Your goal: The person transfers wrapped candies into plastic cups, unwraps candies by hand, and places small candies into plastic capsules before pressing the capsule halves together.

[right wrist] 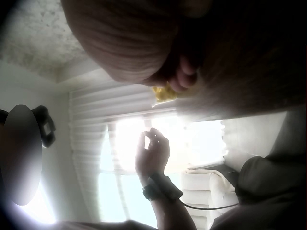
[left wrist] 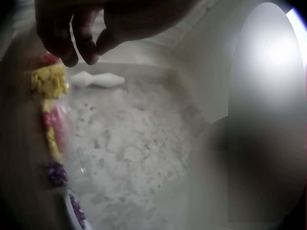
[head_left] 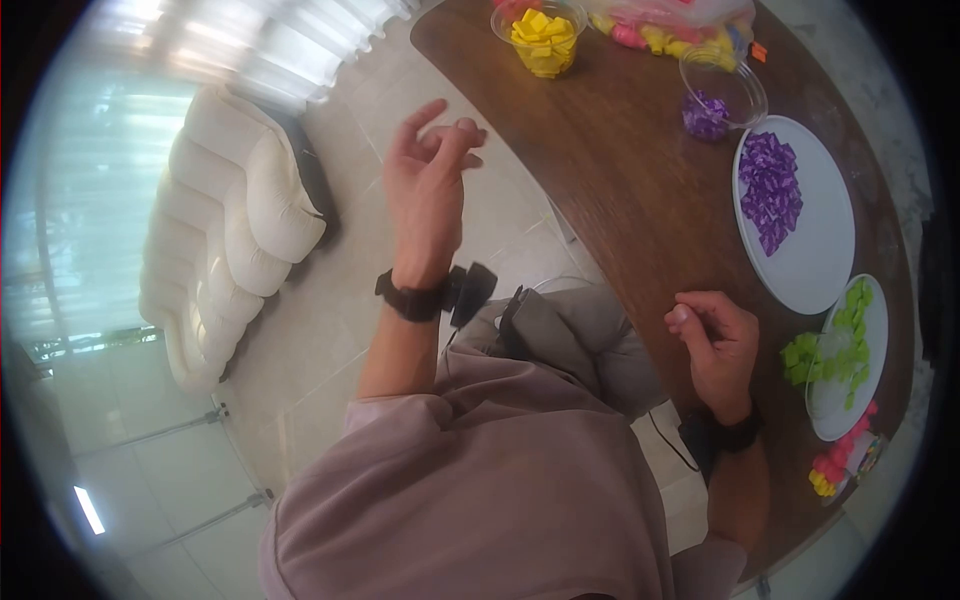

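Note:
In the head view my left hand (head_left: 430, 190) is raised over the floor beside the table, its fingers loosely bent and nothing in them. My right hand (head_left: 715, 345) rests at the near table edge with curled fingers and the thumb close to the index finger; no object shows in it. Beyond it lie a white oval plate (head_left: 825, 235) with a pile of shiny purple pieces (head_left: 770, 190) and a second white plate (head_left: 875, 330) with bright green pieces (head_left: 853, 325). A clear cup (head_left: 825, 385) lies tipped on that plate.
On the brown table (head_left: 620, 170) stand a clear cup of yellow pieces (head_left: 545, 42) and a clear cup with purple pieces (head_left: 706, 115). A plastic bag (head_left: 680, 20) lies nearby. Pink and yellow pieces (head_left: 845, 450) sit at one end. A cream sofa (head_left: 230, 220) stands across the floor.

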A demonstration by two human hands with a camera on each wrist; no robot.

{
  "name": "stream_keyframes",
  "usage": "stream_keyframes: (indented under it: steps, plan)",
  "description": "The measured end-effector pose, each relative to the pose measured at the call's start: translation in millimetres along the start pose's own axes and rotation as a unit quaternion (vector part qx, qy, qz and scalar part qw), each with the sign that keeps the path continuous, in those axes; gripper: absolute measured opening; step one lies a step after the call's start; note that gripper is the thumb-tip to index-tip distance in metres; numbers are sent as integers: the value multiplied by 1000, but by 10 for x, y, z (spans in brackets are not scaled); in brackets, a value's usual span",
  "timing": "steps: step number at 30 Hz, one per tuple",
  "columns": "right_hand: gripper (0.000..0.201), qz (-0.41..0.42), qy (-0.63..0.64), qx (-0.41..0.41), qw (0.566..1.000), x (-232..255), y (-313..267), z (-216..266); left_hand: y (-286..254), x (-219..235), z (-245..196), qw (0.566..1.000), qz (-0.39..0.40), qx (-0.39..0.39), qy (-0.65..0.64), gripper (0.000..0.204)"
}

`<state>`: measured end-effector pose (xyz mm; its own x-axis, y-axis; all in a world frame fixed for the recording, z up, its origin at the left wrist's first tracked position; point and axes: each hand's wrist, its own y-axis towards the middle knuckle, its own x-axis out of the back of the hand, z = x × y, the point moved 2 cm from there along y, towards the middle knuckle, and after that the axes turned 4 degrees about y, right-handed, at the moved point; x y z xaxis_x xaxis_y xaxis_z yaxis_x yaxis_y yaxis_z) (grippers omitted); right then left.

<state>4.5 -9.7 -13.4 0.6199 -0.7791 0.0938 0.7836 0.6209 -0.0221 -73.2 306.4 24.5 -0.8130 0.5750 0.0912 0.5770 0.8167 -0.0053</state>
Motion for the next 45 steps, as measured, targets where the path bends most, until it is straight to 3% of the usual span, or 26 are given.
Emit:
stream_keyframes:
  steps: [1, 2, 3, 4, 5, 6, 7, 8, 9, 11, 13, 15, 16, 18, 19, 21, 23, 24, 25, 29, 32, 35, 38, 45]
  plan:
    - [9, -1, 0, -1, 1000, -6, 0, 0, 211, 147, 196, 965, -74, -143, 207, 52]
    - [9, 0, 2, -2, 1000, -12, 6, -8, 442, 364, 534, 863, -142, -277, 399, 61]
    - [9, 0, 2, -1, 1000, -12, 6, -13, 561, 608, 855, 862, -140, -277, 400, 61]
    - [9, -1, 0, 0, 1000, -1, 1, -17, 666, 815, 1145, 760, -159, -294, 558, 56]
    - [9, -9, -1, 1, 1000, 12, 4, -15, 711, 783, 1113, 631, -174, -305, 692, 52]
    - [9, -9, -2, 6, 1000, 11, 15, -14, 785, 765, 1080, 634, -171, -313, 686, 52]
    - [9, -1, -1, 4, 1000, 2, -2, -19, 708, 731, 802, 766, -119, -181, 605, 48]
    - [9, 1, -1, -4, 1000, -3, -26, -20, 618, 773, 707, 863, -63, -33, 501, 45]
    - [9, 1, 0, -4, 1000, -3, -14, -12, 638, 842, 768, 862, -62, -29, 502, 45]
    - [9, 3, -2, -5, 1000, -7, -3, -6, 745, 914, 934, 930, 11, -75, 359, 33]
    - [10, -3, -5, -4, 1000, -1, 1, -4, 721, 832, 987, 932, 28, -100, 347, 27]
    - [9, -7, -7, 0, 1000, 1, 19, -4, 577, 625, 772, 819, -38, -199, 536, 29]
    - [9, -3, -8, 1, 1000, -4, 3, -5, 552, 564, 608, 820, -36, -194, 538, 29]
    - [9, -4, -6, -2, 1000, -7, 10, -3, 608, 469, 353, 885, 21, 20, 466, 44]
    - [9, -3, -5, -4, 1000, -6, 4, 2, 599, 514, 382, 884, 21, 22, 467, 44]
    - [9, -4, -5, -1, 1000, -3, 13, 7, 634, 505, 453, 946, 214, 17, 241, 59]
    - [9, -8, -4, -5, 1000, 1, -2, 3, 321, 323, 164, 939, 266, -11, 217, 68]
    - [9, -9, -7, 0, 1000, 2, 4, 9, 233, 270, 62, 951, 307, -2, 38, 67]
    - [9, -7, -11, 4, 1000, -9, 9, 6, 142, 237, -36, 932, 334, 7, -142, 69]
    - [9, -11, -11, 7, 1000, 1, 3, -8, -128, 59, -260, 904, 332, 63, -264, 88]
    - [8, -7, -13, 18, 1000, 5, 9, 0, -209, -15, -285, 778, 403, 162, -454, 99]
    - [9, -1, -14, 33, 999, 3, 21, 3, -272, -103, -322, 740, 434, 174, -484, 104]
    - [8, -1, -13, 30, 999, 2, 20, 5, -311, -151, -381, 768, 454, 172, -418, 111]
    - [7, 0, -17, 41, 999, 1, 16, 10, -322, -240, -366, 739, 482, 185, -433, 120]
